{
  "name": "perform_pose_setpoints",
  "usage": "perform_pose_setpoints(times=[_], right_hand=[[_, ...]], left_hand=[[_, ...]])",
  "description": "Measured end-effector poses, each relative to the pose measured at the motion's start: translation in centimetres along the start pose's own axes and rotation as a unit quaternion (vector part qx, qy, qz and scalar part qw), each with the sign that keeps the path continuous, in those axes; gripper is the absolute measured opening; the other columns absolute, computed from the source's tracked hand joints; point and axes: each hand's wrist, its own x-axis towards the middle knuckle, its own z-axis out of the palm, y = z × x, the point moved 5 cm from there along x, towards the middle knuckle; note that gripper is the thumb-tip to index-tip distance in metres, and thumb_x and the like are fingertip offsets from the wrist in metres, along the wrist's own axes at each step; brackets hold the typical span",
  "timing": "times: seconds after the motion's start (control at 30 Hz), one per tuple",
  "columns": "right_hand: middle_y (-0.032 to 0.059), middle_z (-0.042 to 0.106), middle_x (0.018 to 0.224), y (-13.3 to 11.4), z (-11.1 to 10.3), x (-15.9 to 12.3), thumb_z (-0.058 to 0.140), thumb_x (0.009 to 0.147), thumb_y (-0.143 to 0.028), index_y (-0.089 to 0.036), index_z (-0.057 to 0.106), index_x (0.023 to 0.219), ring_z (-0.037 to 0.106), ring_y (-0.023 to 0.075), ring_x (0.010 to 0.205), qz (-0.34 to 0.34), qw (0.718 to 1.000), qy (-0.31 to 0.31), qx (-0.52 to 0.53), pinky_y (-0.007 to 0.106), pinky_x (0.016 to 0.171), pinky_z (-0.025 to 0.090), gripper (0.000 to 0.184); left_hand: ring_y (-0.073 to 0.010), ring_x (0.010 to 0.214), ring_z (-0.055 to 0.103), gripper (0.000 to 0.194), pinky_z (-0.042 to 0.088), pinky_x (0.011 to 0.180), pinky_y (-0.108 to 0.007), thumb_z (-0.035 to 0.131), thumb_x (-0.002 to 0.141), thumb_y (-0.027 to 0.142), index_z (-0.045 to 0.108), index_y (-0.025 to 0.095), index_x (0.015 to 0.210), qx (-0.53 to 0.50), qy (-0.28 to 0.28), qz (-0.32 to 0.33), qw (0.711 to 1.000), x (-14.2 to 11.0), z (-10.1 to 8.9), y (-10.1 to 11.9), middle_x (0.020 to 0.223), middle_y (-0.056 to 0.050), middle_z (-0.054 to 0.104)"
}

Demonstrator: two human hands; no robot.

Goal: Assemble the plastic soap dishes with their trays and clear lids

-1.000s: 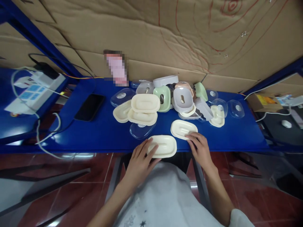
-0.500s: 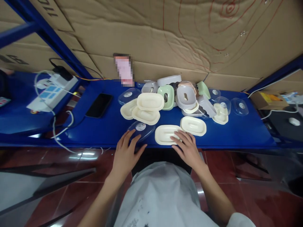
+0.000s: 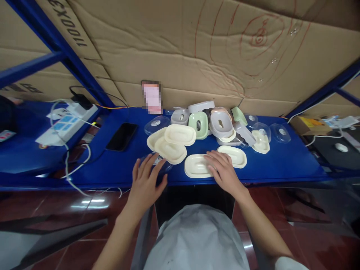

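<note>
My left hand (image 3: 146, 180) is spread, its fingertips over a clear plastic lid (image 3: 159, 162) with a round label. Most of that lid is hidden under the fingers. Just behind it, several shallow cream oval dishes (image 3: 180, 135) overlap in a loose pile. My right hand (image 3: 223, 168) has its fingers stretched out over the right end of another cream dish (image 3: 195, 167) near the table's front edge. One more cream dish (image 3: 236, 156) lies partly behind those fingers. Neither hand is wrapped round anything.
Behind the dishes, grey boxes (image 3: 221, 123), a green box (image 3: 197, 125) and clear lids (image 3: 281, 133) are heaped on the blue table (image 3: 292, 161). A black phone (image 3: 122, 137) and a white power strip (image 3: 69, 125) with cables lie to the left. Cardboard (image 3: 168, 48) stands behind.
My left hand and the clear lid have shifted left, and the lower dish of the pile has slid slightly the same way. My right hand remains over its dish. The camera has tilted up.
</note>
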Motion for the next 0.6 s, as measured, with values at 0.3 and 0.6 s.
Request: perform_pose_setpoints(times=[0.3,0.6], right_hand=[[0.0187,0.060,0.156,1.4,2.2,12.5,0.054,0.105,-0.013,-0.011,0.055,0.153,0.051,0.0351,0.147,-0.036,0.980,-0.059,-0.186,0.058,0.123,0.035,0.048],[0.0133,0.072,0.136,1.4,-2.8,7.6,0.048,0.106,-0.007,-0.021,0.034,0.168,0.063,0.0257,0.132,-0.107,0.993,-0.028,-0.038,0.049,0.119,0.047,0.065]], left_hand=[[-0.0282,0.140,0.061,0.030,0.015,0.135,-0.055,0.070,0.101,0.038,0.071,0.025,0.128,-0.084,-0.036,0.137,0.986,1.4,3.0,7.6,0.146,-0.008,0.070],[-0.0277,0.134,0.064,0.016,0.022,0.132,-0.054,0.073,0.100,0.030,0.073,0.025,0.114,-0.134,-0.024,0.071,0.988,1.4,3.4,6.6,0.134,-0.008,0.074]])
